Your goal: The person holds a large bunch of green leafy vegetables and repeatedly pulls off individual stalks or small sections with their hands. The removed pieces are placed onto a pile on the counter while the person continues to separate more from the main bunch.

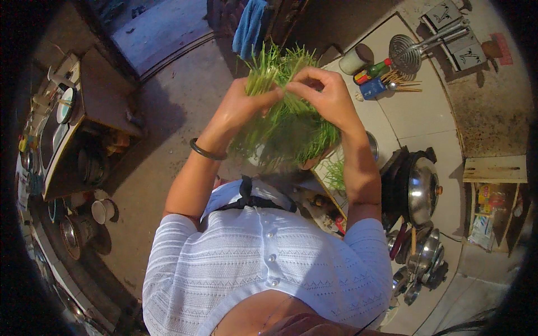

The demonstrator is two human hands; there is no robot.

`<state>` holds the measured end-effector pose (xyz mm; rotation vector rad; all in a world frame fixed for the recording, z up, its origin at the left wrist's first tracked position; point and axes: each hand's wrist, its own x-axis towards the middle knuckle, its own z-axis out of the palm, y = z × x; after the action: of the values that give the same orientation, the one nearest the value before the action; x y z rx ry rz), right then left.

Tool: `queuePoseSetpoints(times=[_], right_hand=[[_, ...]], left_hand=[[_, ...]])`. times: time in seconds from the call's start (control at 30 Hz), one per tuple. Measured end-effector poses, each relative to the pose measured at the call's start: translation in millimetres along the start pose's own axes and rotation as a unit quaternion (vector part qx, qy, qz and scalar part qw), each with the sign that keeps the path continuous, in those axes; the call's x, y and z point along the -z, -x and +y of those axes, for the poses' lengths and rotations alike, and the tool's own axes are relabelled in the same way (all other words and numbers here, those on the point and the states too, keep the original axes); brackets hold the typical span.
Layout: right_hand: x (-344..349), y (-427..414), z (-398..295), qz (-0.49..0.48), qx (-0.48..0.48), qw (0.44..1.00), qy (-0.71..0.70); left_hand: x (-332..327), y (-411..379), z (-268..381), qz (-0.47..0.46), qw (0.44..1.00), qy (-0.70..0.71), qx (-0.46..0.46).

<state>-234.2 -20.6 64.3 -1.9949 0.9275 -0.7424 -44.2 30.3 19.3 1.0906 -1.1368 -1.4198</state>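
Note:
A bundle of long green leafy stalks (260, 82), with paler ends, is gripped in my left hand (246, 98), which wears a dark bangle at the wrist. My right hand (321, 90) pinches at the stalks with thumb and forefinger, close to the left thumb. Beneath and around both hands spreads a larger heap of the same thin greens (311, 134); part of it is blurred, and what supports it is mostly hidden. A few more cut greens (335, 174) lie on the tiled counter beside my right forearm.
Along the tiled counter (424, 111) at right are a jar (356, 59), a green bottle (372, 71), a blue box of sticks (373, 87), a metal skimmer (404, 52) and a lidded pan (422, 189). A blue towel (250, 29) hangs ahead. A cabinet (101, 90) stands at left.

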Motion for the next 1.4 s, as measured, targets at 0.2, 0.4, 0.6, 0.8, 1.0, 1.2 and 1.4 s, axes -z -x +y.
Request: queuePoseSetpoints(times=[0.2,0.4,0.6,0.8,1.0,1.2,1.4], right_hand=[[0.8,3.9,7.8,0.083,0.081,0.988,0.098],[22.6,3.0,18.3,0.227,0.030,0.972,-0.045],[22.8,20.2,21.3,0.042,-0.121,0.940,-0.317],[-38.8,19.5,17.0,0.056,-0.043,0.973,-0.220],[-44.6,22.5,17.6,0.053,-0.053,0.978,-0.195],[-37.9,24.6,15.0,0.014,-0.070,0.979,-0.193],[-26.2,25.4,13.8,-0.031,-0.068,0.983,-0.166]], left_hand=[[5.9,7.5,3.6,-0.004,0.998,-0.069,0.002],[14.6,12.4,-2.9,-0.036,0.993,-0.112,0.001],[18.6,11.0,-21.1,-0.092,0.994,0.001,0.058],[5.8,15.3,-14.4,-0.106,0.990,0.069,0.055],[0.8,16.5,-13.8,-0.048,0.998,-0.012,0.044],[6.3,15.6,-18.2,-0.079,0.994,0.055,0.055],[9.2,16.3,-13.1,-0.140,0.979,0.138,0.060]])
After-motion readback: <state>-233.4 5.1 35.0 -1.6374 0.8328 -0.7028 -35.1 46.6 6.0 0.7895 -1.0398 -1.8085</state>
